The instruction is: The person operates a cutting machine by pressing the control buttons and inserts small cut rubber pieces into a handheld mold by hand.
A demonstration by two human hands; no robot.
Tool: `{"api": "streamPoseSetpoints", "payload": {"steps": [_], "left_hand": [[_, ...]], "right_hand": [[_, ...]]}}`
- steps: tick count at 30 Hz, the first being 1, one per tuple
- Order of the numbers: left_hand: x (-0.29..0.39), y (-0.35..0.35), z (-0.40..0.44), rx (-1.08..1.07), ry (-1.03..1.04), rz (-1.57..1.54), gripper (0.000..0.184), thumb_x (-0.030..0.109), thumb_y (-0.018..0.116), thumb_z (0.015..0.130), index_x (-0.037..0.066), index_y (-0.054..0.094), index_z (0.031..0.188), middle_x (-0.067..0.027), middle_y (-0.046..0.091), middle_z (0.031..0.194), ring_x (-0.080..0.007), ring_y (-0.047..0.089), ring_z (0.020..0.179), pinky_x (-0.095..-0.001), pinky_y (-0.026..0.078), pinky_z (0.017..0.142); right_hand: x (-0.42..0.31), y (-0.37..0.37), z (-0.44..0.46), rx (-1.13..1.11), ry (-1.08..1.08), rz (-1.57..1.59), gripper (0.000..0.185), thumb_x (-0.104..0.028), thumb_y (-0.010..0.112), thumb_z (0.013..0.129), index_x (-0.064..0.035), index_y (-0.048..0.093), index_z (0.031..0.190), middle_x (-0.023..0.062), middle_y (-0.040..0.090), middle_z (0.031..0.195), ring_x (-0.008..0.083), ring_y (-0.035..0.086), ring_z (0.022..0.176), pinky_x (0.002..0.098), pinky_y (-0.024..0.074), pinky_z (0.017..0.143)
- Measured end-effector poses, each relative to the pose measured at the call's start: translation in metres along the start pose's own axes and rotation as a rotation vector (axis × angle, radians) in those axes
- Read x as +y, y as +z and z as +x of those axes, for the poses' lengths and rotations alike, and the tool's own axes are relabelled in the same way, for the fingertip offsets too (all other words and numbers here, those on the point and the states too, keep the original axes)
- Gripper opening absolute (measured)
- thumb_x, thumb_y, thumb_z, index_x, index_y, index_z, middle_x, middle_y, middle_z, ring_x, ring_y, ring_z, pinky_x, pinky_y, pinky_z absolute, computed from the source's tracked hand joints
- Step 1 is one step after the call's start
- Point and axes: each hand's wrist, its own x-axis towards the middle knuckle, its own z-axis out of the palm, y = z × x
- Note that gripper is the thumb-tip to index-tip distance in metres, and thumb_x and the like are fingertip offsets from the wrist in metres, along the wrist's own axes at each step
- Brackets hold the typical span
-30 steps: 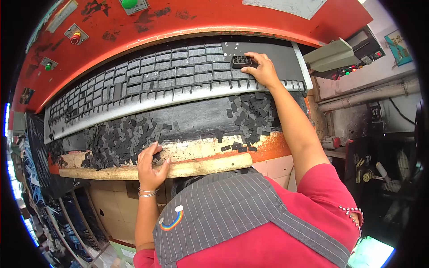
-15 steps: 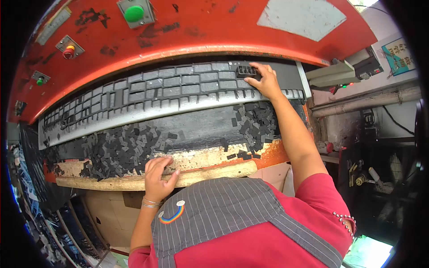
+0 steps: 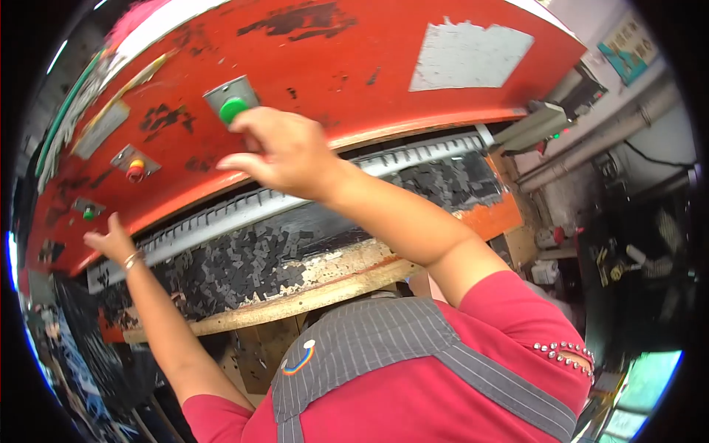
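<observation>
- The red machine front [image 3: 354, 81] rose behind the counter [image 3: 325, 269]; its long axis, like the pale board [image 3: 192, 232]'s, ran left to right.
- The right hand [image 3: 292, 151] was nearer the large green button [image 3: 233, 109], which lay just beyond its fingertips, high above the panel's lower edge; fingers loosely curled, thumb apart, nothing seen in the grip; contact could not be told.
- The left hand [image 3: 111, 240] was open and seemingly unburdened, just beside the small green button [image 3: 88, 215] near the panel's left end.
- Loose black pieces [image 3: 251, 258] lay between board and counter's front edge.
- Earlier, the right hand gripped a black block over the board and the left sat at the counter's front edge; now the block was out of sight.
</observation>
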Motion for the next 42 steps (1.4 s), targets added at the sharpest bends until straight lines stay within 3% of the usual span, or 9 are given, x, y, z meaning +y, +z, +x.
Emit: {"api": "streamPoseSetpoints", "payload": {"steps": [2, 5, 11, 15, 18, 26, 32, 34, 42], "left_hand": [[-0.018, 0.006, 0.036, 0.153, -0.013, 0.063, 0.1, 0.038, 0.074, 0.082, -0.015, 0.024, 0.151, -0.0354, 0.017, 0.161, -0.0404, 0.018, 0.153, -0.0398, 0.018, 0.124], [-0.053, -0.016, 0.073, -0.27, -0.058, -0.013, 0.074, 0.025, 0.063, 0.089, 0.002, 0.037, 0.154, -0.0199, 0.051, 0.147, -0.0269, 0.057, 0.119, -0.0369, 0.041, 0.106], [0.019, -0.096, -0.042, -0.4, -0.03, -0.213, 0.067, 0.021, 0.06, 0.093, 0.004, 0.039, 0.154, -0.0153, 0.052, 0.148, -0.0232, 0.054, 0.128, -0.0343, 0.038, 0.109], [0.149, -0.13, -0.214, -0.895, -0.023, -0.286, 0.033, 0.008, 0.067, 0.088, 0.003, 0.07, 0.12, -0.0132, 0.072, 0.117, -0.0233, 0.068, 0.106, -0.0352, 0.052, 0.096], [0.203, -0.147, -0.309, -1.05, 0.369, -0.491, 0.028, 0.008, 0.07, 0.084, 0.004, 0.071, 0.113, -0.016, 0.072, 0.115, -0.0306, 0.069, 0.106, -0.0397, 0.053, 0.096], [0.24, -0.155, -0.381, -0.948, 0.502, -0.378, 0.014, 0.018, 0.07, 0.081, 0.009, 0.071, 0.092, -0.0066, 0.066, 0.087, -0.0287, 0.062, 0.086, -0.0401, 0.046, 0.079], [0.214, -0.163, -0.387, -0.981, 0.506, -0.392, 0.01, 0.018, 0.073, 0.078, 0.012, 0.07, 0.086, -0.0033, 0.065, 0.084, -0.0256, 0.061, 0.081, -0.038, 0.044, 0.073], [0.202, -0.168, -0.386, -1.029, 0.496, -0.4, 0.013, 0.019, 0.075, 0.078, 0.011, 0.071, 0.088, -0.0028, 0.065, 0.083, -0.0245, 0.061, 0.082, -0.0368, 0.044, 0.073], [0.222, -0.139, -0.374, -1.086, 0.435, -0.529, 0.022, 0.013, 0.078, 0.078, 0.007, 0.07, 0.098, -0.0066, 0.07, 0.094, -0.0268, 0.064, 0.09, -0.0375, 0.047, 0.08]], "right_hand": [[0.002, 0.021, 0.018, 0.036, -0.022, -0.02, 0.034, -0.032, 0.081, 0.082, -0.0098, 0.06, 0.096, 0.0053, 0.062, 0.072, 0.0263, 0.064, 0.06, 0.0392, 0.0497, 0.053], [0.025, 0.044, 0.011, -0.103, 0.185, -0.349, 0.03, -0.032, 0.076, 0.086, -0.0104, 0.057, 0.095, 0.0069, 0.064, 0.074, 0.0307, 0.066, 0.065, 0.0413, 0.0505, 0.054], [0.002, -0.002, -0.074, -0.243, 0.185, -0.083, 0.027, -0.033, 0.073, 0.088, -0.0117, 0.059, 0.097, 0.0121, 0.067, 0.082, 0.036, 0.068, 0.076, 0.0468, 0.0527, 0.063], [-0.042, -0.063, -0.156, -1.063, 0.345, -0.15, 0.053, -0.05, 0.071, 0.085, -0.0059, 0.064, 0.114, 0.0132, 0.067, 0.106, 0.0326, 0.062, 0.106, 0.0459, 0.0476, 0.09], [-0.07, -0.103, -0.208, -1.029, 0.353, -0.196, 0.055, -0.043, 0.079, 0.075, -0.0041, 0.063, 0.111, 0.0125, 0.064, 0.105, 0.0318, 0.059, 0.106, 0.0445, 0.0484, 0.09], [-0.079, -0.093, -0.25, -0.783, 0.337, -0.413, 0.013, -0.008, 0.063, 0.076, -0.0027, 0.067, 0.088, 0.0131, 0.062, 0.094, 0.0301, 0.06, 0.096, 0.0404, 0.0502, 0.083], [-0.056, -0.114, -0.216, -1.285, 0.499, 0.088, 0.052, -0.033, 0.083, 0.076, -0.0052, 0.068, 0.117, 0.0176, 0.067, 0.109, 0.0352, 0.063, 0.109, 0.044, 0.0509, 0.094], [-0.02, -0.126, -0.189, -1.137, 0.734, 0.211, 0.049, -0.033, 0.081, 0.079, -0.0062, 0.068, 0.119, 0.0179, 0.067, 0.11, 0.0366, 0.063, 0.11, 0.0459, 0.051, 0.094], [0.146, -0.144, -0.18, -0.405, 0.388, -0.804, 0.049, -0.016, 0.077, 0.081, -0.007, 0.06, 0.127, 0.0134, 0.062, 0.12, 0.0335, 0.055, 0.118, 0.0455, 0.0456, 0.098]]}}
